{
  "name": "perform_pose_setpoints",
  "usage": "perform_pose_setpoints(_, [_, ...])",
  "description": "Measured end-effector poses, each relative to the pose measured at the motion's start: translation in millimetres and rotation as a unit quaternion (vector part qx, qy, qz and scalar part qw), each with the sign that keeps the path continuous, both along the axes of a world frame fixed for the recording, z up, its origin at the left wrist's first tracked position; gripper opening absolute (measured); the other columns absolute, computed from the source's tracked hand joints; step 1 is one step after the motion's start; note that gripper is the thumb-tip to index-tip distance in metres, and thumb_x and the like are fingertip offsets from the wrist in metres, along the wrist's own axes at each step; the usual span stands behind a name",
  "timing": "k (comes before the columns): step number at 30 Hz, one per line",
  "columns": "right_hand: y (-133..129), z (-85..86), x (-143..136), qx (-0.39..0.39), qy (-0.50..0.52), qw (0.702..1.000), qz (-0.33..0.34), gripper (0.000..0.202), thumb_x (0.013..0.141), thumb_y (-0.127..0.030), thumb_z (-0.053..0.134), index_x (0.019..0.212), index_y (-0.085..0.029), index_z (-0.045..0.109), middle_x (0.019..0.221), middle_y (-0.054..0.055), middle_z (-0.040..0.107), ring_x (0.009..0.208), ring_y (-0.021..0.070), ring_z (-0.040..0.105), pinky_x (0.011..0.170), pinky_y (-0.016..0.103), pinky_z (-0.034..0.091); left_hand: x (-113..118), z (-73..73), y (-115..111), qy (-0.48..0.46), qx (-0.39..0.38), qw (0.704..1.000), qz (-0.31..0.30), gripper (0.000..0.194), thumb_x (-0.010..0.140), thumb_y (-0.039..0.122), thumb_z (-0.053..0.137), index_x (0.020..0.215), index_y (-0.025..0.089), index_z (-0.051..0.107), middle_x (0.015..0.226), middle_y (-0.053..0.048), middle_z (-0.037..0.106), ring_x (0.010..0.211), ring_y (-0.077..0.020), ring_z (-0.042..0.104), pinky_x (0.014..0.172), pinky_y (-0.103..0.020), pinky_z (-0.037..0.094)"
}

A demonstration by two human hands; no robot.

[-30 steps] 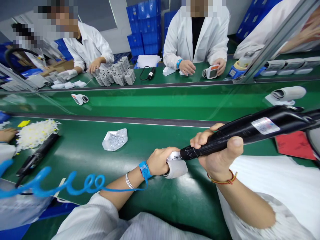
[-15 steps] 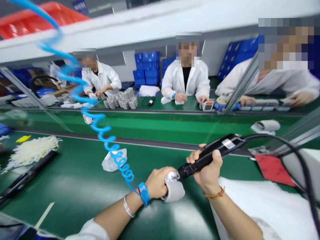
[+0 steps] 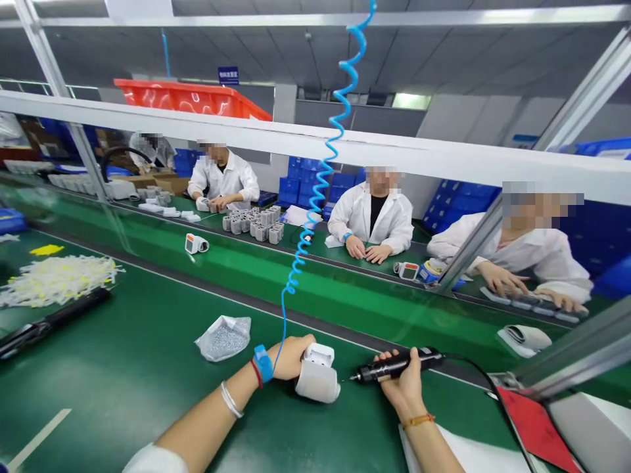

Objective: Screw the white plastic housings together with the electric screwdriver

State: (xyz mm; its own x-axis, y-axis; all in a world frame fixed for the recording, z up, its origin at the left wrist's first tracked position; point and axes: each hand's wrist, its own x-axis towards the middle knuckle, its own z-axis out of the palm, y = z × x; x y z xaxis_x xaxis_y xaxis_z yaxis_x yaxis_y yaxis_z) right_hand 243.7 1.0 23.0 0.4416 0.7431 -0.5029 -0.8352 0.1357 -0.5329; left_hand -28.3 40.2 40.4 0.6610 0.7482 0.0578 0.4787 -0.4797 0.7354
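My left hand [image 3: 290,357], with a blue wrist strap, is closed on the left side of a wrist blood pressure monitor [image 3: 320,356]. Its white housing faces up and its grey cuff [image 3: 318,383] curls below, over the green bench. To the right, my right hand [image 3: 405,381] grips a black electric screwdriver [image 3: 389,368]. The thin bit points left towards the monitor, apart from it. Behind my left wrist lies an open bag of small screws [image 3: 224,337].
A blue coiled cord [image 3: 323,174] hangs down to my left wrist. Left lie a heap of white and yellow small parts [image 3: 59,279] and another black screwdriver [image 3: 54,322]. Beyond runs a green conveyor [image 3: 266,281] with monitors; several co-workers sit across it. White sheet [image 3: 473,453] and red card [image 3: 535,420] lie right.
The screwdriver has come away from the monitor, leaving a gap between bit and housing. My hands still hold both things. The camera view has tilted up.
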Motion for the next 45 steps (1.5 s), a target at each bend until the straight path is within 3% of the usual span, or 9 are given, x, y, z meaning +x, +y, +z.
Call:
perform_pose_setpoints(5, [3, -3.8, 0, 0.001, -0.002, 1.0, -0.009, 0.03, 0.082, -0.048, 0.052, 0.078, -0.019, 0.05, 0.065, -0.001, 0.052, 0.058, 0.0133, 0.054, 0.06, 0.032, 0.052, 36, -14.8, 43, -0.235, -0.297, 0.915, 0.14, 0.008, 0.072, 0.02, 0.057, 0.076, 0.012, 0.058, 0.046, 0.001, 0.054, 0.036, -0.0116, 0.049, 0.044, -0.023, 0.041])
perform_pose_setpoints(9, [4, -5.7, 3, 0.01, 0.005, 1.0, -0.013, 0.03, 0.081, -0.048, 0.054, 0.079, -0.018, 0.051, 0.065, 0.0, 0.052, 0.058, 0.0134, 0.053, 0.061, 0.033, 0.052, 63, -23.6, 77, -0.37, -0.271, 0.859, 0.229, 0.021, 0.086, 0.019, 0.04, 0.105, 0.014, 0.05, 0.086, -0.008, 0.065, 0.071, -0.0116, 0.065, 0.068, -0.025, 0.053])
perform_pose_setpoints(13, [5, -6.6, 5, 0.01, 0.006, 1.0, -0.015, 0.029, 0.081, -0.047, 0.055, 0.08, -0.018, 0.051, 0.066, 0.0, 0.052, 0.058, 0.0142, 0.054, 0.059, 0.034, 0.052, 64, -34.2, 96, -0.453, -0.245, 0.805, 0.293, 0.037, 0.086, 0.013, 0.042, 0.122, 0.016, 0.036, 0.123, -0.016, 0.05, 0.1, -0.0123, 0.062, 0.089, -0.025, 0.049])
perform_pose_setpoints(18, [8, -8.5, 7, 0.006, 0.006, 1.0, -0.007, 0.03, 0.081, -0.049, 0.054, 0.08, -0.019, 0.051, 0.067, -0.001, 0.051, 0.059, 0.0139, 0.054, 0.061, 0.034, 0.052, 62, -51.5, 98, -0.456, -0.205, 0.816, 0.292, 0.034, 0.078, 0.014, 0.055, 0.112, 0.014, 0.047, 0.121, -0.017, 0.051, 0.097, -0.0172, 0.062, 0.087, -0.031, 0.05])
perform_pose_setpoints(24, [8, -9.4, 7, 0.029, 0.007, 1.0, 0.002, 0.031, 0.08, -0.049, 0.055, 0.081, -0.019, 0.051, 0.067, -0.001, 0.051, 0.058, 0.0134, 0.054, 0.061, 0.033, 0.052, 53, -37.9, 76, -0.377, -0.096, 0.886, 0.251, 0.021, 0.071, 0.018, 0.061, 0.092, 0.014, 0.061, 0.087, -0.007, 0.062, 0.079, -0.0163, 0.059, 0.075, -0.03, 0.048])
perform_pose_setpoints(29, [9, -7.3, 6, 0.036, 0.019, 0.999, 0.002, 0.028, 0.081, -0.046, 0.054, 0.08, -0.018, 0.049, 0.065, 0.0, 0.051, 0.057, 0.0142, 0.054, 0.057, 0.033, 0.052, -6, -7.2, 36, -0.107, 0.175, 0.956, 0.212, 0.015, 0.082, 0.027, 0.048, 0.077, 0.018, 0.059, 0.08, -0.005, 0.06, 0.079, -0.0165, 0.056, 0.075, -0.029, 0.043])
perform_pose_setpoints(32, [10, -5.8, 4, 0.043, 0.024, 0.999, -0.001, 0.029, 0.081, -0.046, 0.054, 0.078, -0.018, 0.048, 0.064, 0.0, 0.051, 0.056, 0.0144, 0.054, 0.056, 0.032, 0.052, -61, 2.4, 17, 0.08, 0.25, 0.925, 0.274, 0.022, 0.086, 0.032, 0.043, 0.073, 0.019, 0.056, 0.072, -0.004, 0.059, 0.076, -0.0171, 0.056, 0.072, -0.028, 0.042])
perform_pose_setpoints(37, [11, -3.3, 1, 0.037, 0.026, 0.999, -0.014, 0.028, 0.082, -0.045, 0.055, 0.077, -0.018, 0.048, 0.063, 0.001, 0.053, 0.055, 0.0148, 0.054, 0.054, 0.031, 0.052, -139, 6.0, 2, 0.351, 0.202, 0.844, 0.351, 0.024, 0.087, 0.031, 0.041, 0.082, 0.018, 0.061, 0.082, -0.007, 0.065, 0.087, -0.0215, 0.059, 0.072, -0.029, 0.044])
perform_pose_setpoints(45, [10, -4.3, 2, 0.036, 0.017, 0.999, -0.008, 0.029, 0.083, -0.047, 0.052, 0.078, -0.019, 0.046, 0.063, 0.001, 0.054, 0.054, 0.0156, 0.055, 0.052, 0.032, 0.052, -142, -2.7, 2, 0.449, 0.178, 0.825, 0.294, 0.026, 0.086, 0.025, 0.042, 0.086, 0.016, 0.067, 0.092, -0.012, 0.067, 0.095, -0.0258, 0.059, 0.077, -0.033, 0.045])
